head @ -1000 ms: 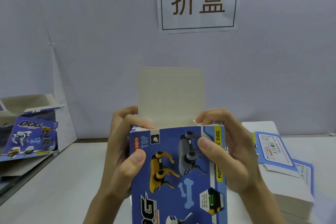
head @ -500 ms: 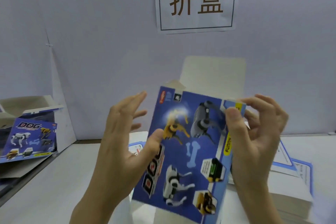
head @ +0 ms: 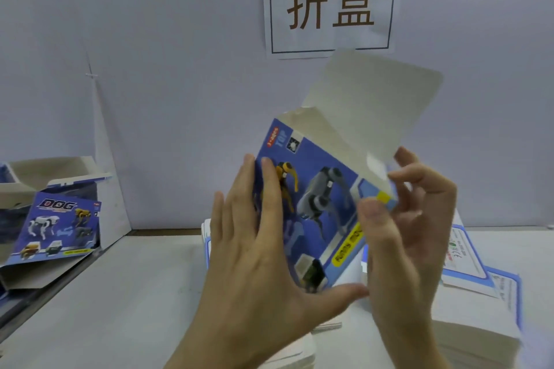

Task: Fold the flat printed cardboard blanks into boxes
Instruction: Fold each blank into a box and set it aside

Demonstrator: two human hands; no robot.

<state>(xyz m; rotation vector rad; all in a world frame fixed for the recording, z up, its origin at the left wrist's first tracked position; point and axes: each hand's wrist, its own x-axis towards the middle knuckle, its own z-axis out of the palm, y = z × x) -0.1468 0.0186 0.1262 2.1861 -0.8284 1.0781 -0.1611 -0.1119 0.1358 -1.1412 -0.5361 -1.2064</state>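
Observation:
A blue printed toy-dog box (head: 320,198) is held in the air, tilted to the right, with its plain top flap (head: 368,105) standing open. My left hand (head: 257,252) lies flat against the printed front face, fingers straight, thumb under the lower edge. My right hand (head: 401,237) pinches the box's right upper corner between thumb and fingers. A stack of flat printed blanks (head: 476,302) lies on the table behind and below the hands.
At the left stands an open carton (head: 45,177) holding folded blue dog boxes (head: 57,228). A white table (head: 114,302) runs below, a grey wall behind. A paper sign (head: 329,3) with two characters hangs on the wall.
The box has been tilted over to the right and raised. My left hand went from gripping its edge to lying flat on the front face. The top flap stays open.

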